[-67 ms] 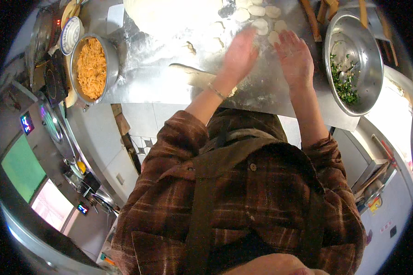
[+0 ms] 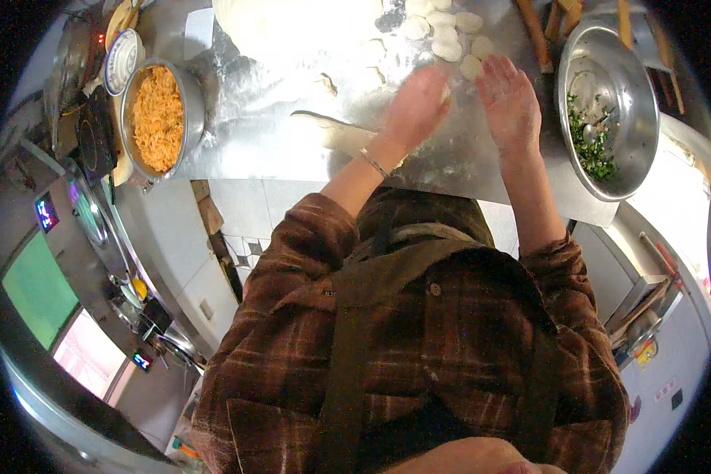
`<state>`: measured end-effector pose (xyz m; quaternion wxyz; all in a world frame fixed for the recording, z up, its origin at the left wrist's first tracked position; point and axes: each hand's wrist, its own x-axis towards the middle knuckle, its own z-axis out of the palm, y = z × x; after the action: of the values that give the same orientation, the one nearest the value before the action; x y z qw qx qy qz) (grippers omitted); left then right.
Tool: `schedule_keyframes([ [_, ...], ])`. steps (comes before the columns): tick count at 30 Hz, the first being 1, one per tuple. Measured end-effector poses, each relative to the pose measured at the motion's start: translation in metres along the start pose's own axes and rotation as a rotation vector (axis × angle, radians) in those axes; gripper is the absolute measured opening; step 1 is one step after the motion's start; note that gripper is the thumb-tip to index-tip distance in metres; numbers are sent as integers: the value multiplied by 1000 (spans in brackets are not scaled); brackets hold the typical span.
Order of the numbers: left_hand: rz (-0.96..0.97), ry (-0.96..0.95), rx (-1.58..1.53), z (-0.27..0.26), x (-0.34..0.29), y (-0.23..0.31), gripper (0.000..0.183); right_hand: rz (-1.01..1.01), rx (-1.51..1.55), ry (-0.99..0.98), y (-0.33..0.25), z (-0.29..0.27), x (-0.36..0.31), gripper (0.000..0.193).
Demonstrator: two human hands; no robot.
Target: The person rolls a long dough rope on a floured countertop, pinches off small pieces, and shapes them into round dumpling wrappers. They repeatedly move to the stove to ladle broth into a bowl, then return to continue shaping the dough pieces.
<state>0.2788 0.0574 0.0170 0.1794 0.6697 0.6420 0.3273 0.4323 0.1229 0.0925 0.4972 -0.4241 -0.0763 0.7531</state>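
My left hand (image 2: 415, 109) is over the floured metal worktop (image 2: 253, 150), its fingers curled together and slightly smeared by motion. A pale bit shows at its thumb side, too small to name. Under its wrist lies a long roll of dough (image 2: 332, 133). My right hand (image 2: 510, 107) is stretched flat with the fingers extended, palm side hidden, holding nothing that I can see. Just beyond both hands are several flattened dough rounds (image 2: 447, 46). Small dough pieces (image 2: 371, 77) rest to the left of my left hand.
A large pale dough sheet (image 2: 300, 28) covers the far worktop. On the left stands a metal bowl of shredded orange filling (image 2: 158, 118), with a patterned bowl (image 2: 123, 62) behind it. To the right are a metal basin (image 2: 628, 103) with chopped greens and a wooden rolling pin (image 2: 536, 35).
My left hand has come slightly down toward me, uncovering more of the dough rounds. The right hand has barely shifted.
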Motion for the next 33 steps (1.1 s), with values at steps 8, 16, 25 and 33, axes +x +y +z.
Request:
schedule_keyframes([
  [8,-126,-71,-346,-8,4,49,33,180,-164,20,50,-35,-2,36],
  [16,-13,110,-36,-8,-22,13,44,8,-303,199,48,-22,-14,34],
  [25,-16,-82,13,-6,-2,31,35,179,-232,173,62,-53,0,43],
  [33,5,238,-325,-5,-1,56,32,253,-143,-29,62,-25,-20,38],
])
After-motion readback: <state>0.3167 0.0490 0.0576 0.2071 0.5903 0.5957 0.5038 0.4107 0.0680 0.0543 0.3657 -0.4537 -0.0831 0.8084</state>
